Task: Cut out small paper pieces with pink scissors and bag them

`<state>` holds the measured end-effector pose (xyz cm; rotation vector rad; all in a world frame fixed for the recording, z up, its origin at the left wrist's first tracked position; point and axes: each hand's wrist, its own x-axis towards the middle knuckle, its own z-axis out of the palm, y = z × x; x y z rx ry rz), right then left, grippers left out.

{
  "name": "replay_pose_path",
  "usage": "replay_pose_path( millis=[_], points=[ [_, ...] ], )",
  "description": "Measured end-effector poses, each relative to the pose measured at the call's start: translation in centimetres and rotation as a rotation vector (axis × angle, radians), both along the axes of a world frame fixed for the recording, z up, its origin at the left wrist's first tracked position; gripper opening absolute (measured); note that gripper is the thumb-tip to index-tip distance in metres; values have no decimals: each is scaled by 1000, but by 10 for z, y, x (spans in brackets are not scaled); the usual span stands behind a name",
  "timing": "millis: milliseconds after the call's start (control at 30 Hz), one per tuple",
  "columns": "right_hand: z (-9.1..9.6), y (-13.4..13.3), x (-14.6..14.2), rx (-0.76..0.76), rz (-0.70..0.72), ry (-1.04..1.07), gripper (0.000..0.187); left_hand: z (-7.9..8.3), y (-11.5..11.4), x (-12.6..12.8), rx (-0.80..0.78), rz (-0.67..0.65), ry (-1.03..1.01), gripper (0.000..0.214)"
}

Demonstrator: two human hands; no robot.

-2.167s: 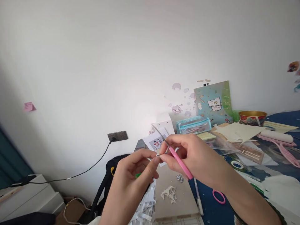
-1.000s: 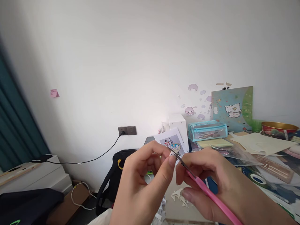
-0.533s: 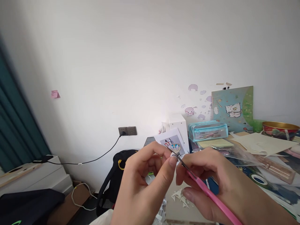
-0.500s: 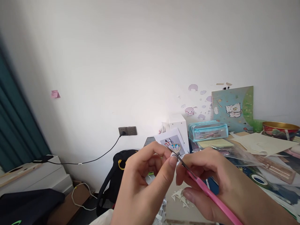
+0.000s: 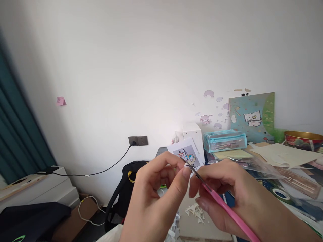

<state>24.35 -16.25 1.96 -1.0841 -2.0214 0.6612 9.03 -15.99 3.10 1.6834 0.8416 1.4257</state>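
Between the thumb and index finger of my left hand (image 5: 157,195) is pinched a small white paper piece (image 5: 187,165) with dark marks. My right hand (image 5: 232,191), closed, holds a slim pink-handled tool (image 5: 228,210) slantwise, its narrow metal end meeting the paper piece at my left fingertips. Whether that end is a blade or tweezer tips I cannot tell. Below the hands, pale paper scraps (image 5: 196,212) lie on a greyish board (image 5: 191,230). Behind my fingers stands a printed picture (image 5: 188,155) of a colourful cartoon animal.
A clear blue-edged pencil case (image 5: 224,141), paper sheets (image 5: 287,154), a tape roll (image 5: 281,194) and a red-and-gold bowl (image 5: 304,140) crowd the right side. A white box (image 5: 192,131) stands by the wall. To the left are a black backpack (image 5: 126,191) and a wall socket (image 5: 138,140).
The view has shifted very slightly, so the background sits a little further right. Both hands keep nearly the same pose, with the tool's tip still at the paper piece.
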Motion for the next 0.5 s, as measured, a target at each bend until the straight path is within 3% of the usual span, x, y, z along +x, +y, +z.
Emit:
replay_pose_path(
  millis=[500],
  points=[
    [-14, 7, 0, 101, 70, 54, 24, -3, 3, -3, -46, 34, 3, 16]
  ],
)
